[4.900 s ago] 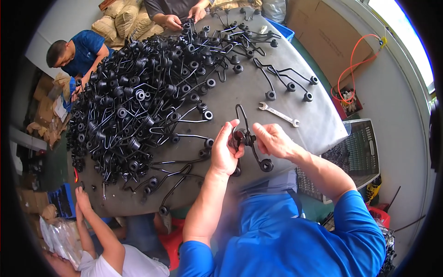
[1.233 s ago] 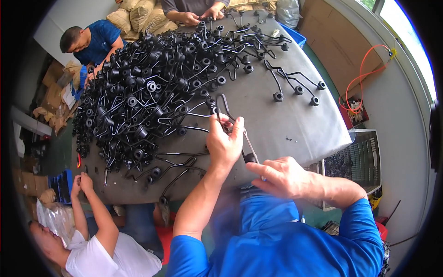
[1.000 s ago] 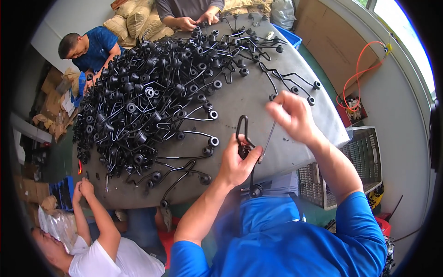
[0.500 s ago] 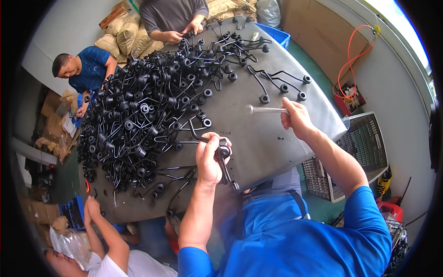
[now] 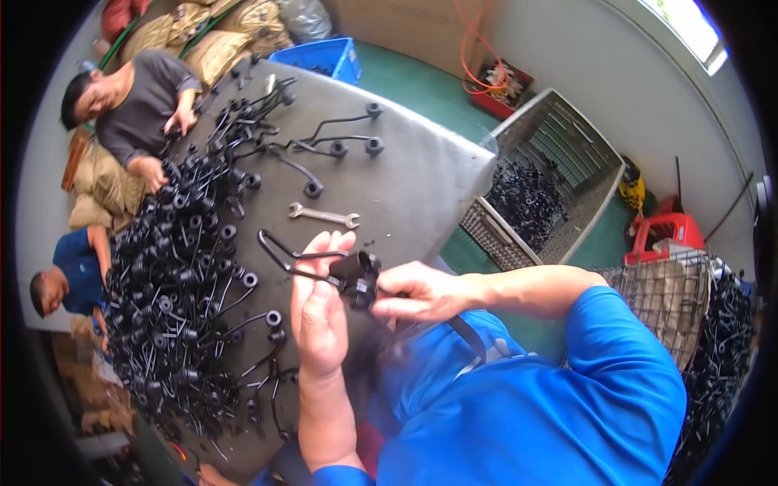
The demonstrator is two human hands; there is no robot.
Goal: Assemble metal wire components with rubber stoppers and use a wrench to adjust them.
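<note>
In front of me my left hand (image 5: 318,324) holds a black bent-rod part (image 5: 279,249), its rod lying across the fingers. Several dark round bushings (image 5: 356,279) cluster at the part's near end. From the right, my right hand (image 5: 421,292) grips this bushing end with closed fingers and thumb. A double open-ended wrench (image 5: 324,216) lies on the grey table (image 5: 405,174), just beyond my left fingertips and touched by neither hand. A few similar bent rods with round ends (image 5: 312,188) rest farther up the table.
A large heap of black rod parts (image 5: 186,324) covers the table's left. Two co-workers (image 5: 138,105) (image 5: 73,267) stand beyond it. To the right are a grey crate (image 5: 559,138) of small black pieces, a wire basket (image 5: 656,300) and a red container (image 5: 664,231). A blue bin (image 5: 344,61) stands behind.
My right hand has put the wrench on the table and come to the bent-rod part. My left hand still holds that part. The whole view has swung to the right.
</note>
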